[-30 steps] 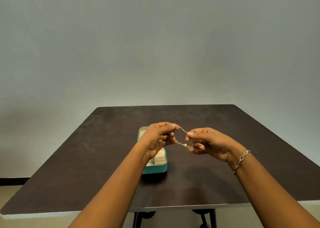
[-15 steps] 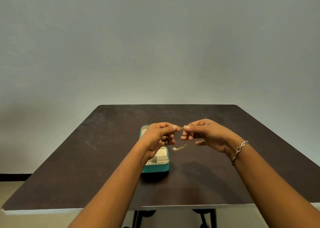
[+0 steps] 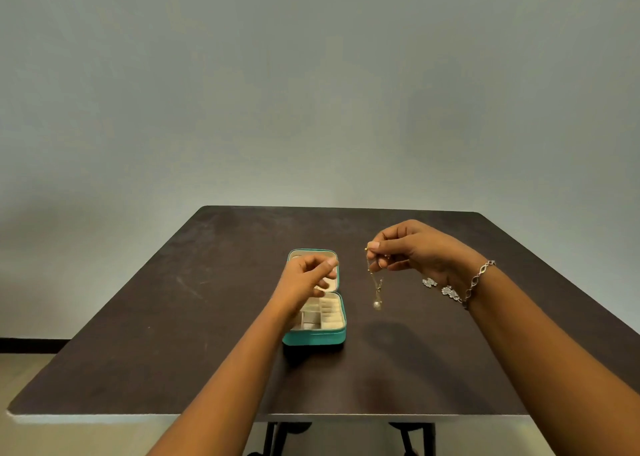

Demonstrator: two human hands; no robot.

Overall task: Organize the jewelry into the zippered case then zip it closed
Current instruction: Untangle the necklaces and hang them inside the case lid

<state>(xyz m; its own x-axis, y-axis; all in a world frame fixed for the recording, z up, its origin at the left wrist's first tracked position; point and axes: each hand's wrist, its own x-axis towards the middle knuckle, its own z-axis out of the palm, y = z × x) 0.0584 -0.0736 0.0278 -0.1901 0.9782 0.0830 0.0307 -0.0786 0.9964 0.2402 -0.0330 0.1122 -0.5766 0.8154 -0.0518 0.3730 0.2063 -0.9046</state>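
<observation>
Both bare forearms reach forward from the bottom of the view, well apart. The left hand (image 3: 306, 275) is up, fingers loosely curled, thumb and forefinger near each other with nothing visibly between them. The right hand (image 3: 412, 249) is raised higher and out to the side, thumb and forefinger pinched on the top of a thin gold chain (image 3: 374, 284) that hangs straight down.

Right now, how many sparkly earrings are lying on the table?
2. One earring lies on the dark table below the right hand; the other earring lies beside the right wrist, partly covered by it. More may be hidden under that arm.
</observation>
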